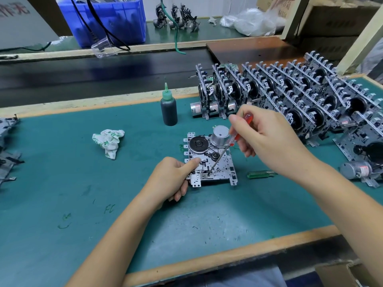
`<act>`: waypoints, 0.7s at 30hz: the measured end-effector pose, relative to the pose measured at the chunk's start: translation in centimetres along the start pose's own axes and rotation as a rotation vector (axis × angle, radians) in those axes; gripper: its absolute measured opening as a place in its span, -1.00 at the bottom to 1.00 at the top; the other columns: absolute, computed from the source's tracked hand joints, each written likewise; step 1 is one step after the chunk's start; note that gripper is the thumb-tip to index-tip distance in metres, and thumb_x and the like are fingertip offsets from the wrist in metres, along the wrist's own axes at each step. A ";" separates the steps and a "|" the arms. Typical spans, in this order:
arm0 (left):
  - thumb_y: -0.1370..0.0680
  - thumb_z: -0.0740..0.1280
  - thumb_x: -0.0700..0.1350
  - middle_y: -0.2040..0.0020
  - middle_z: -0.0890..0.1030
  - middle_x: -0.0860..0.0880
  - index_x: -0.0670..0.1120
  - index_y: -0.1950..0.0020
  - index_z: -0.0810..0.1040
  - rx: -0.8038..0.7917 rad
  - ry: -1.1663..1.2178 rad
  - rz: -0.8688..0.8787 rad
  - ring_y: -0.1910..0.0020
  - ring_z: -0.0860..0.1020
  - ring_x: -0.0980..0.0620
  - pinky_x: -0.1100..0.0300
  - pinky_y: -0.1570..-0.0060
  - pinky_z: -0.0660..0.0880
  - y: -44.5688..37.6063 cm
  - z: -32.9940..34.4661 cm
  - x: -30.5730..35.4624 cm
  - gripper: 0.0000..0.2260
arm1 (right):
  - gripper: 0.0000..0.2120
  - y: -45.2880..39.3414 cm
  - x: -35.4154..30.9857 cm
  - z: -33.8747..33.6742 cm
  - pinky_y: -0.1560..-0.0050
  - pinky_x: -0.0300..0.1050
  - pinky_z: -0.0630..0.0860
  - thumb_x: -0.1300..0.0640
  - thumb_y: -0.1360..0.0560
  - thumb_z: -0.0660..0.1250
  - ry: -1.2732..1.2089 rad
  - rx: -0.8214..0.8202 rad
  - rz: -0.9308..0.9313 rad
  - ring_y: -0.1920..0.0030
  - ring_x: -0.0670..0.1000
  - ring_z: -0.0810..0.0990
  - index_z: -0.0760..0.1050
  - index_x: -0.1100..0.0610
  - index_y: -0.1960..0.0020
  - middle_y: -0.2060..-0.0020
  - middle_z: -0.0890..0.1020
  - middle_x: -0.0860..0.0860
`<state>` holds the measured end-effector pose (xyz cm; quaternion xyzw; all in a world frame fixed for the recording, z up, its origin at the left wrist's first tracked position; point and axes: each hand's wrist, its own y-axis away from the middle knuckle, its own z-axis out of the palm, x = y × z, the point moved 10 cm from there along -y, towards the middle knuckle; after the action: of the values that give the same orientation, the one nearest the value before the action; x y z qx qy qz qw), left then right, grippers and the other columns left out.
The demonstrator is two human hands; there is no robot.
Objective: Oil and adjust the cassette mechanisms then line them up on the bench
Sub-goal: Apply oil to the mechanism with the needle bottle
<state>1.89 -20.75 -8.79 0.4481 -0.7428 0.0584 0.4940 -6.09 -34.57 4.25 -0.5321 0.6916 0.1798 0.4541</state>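
Observation:
A cassette mechanism [222, 162] lies flat on the green bench mat [83, 183], its flywheel and silver motor facing up. My left hand [172, 179] grips its left edge, thumb pressed on the metal plate. My right hand [267, 139] holds a red-handled screwdriver [238, 135], whose thin shaft slants down to a point near the mechanism's front edge. A dark oil bottle [169, 107] with a green nozzle stands upright behind the mechanism. Several mechanisms [290, 94] stand on edge in rows at the right.
A crumpled white rag [108, 141] lies to the left. A green-handled screwdriver [261, 174] rests on the mat right of the mechanism. More mechanisms [8, 150] sit at the left edge. A blue crate [107, 19] and a plastic bag [250, 21] stand behind a dark conveyor belt.

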 end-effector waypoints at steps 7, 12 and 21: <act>-0.55 0.23 0.22 0.73 0.31 -0.03 -0.08 0.70 0.27 0.013 0.016 -0.009 0.75 0.20 0.05 0.38 0.65 0.15 0.1 -0.1 0.1 -0.33 | -0.71 0.1 -0.1 0.2 0.45 -0.29 0.42 0.06 -0.59 0.18 0.026 0.007 -0.062 0.54 -0.13 0.45 0.42 0.12 0.27 0.54 0.51 -0.05; -0.45 0.21 0.37 0.70 0.35 -0.06 -0.09 0.69 0.35 -0.017 0.035 0.003 0.72 0.24 0.04 0.37 0.63 0.19 0.6 0.1 0.3 -0.32 | -0.69 0.4 0.7 -2.1 0.52 -0.33 0.33 0.03 -0.56 0.17 -0.187 0.270 -0.089 0.58 -0.13 0.40 0.43 0.14 0.31 0.57 0.48 -0.04; -0.22 0.31 0.39 0.61 0.44 -0.06 -0.09 0.39 0.35 -0.187 0.100 0.039 0.70 0.32 0.05 0.35 0.63 0.23 1.1 0.7 0.9 -0.47 | -0.68 3.4 7.2 -3.1 0.59 -0.35 0.17 0.18 -0.57 0.11 -0.676 0.693 0.079 0.60 -0.18 0.29 0.34 0.11 0.36 0.58 0.41 -0.11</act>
<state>0.46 -21.03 -8.05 0.3819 -0.7279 0.0207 0.5692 -10.64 -39.74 -0.80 -0.2345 0.5440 0.1187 0.7968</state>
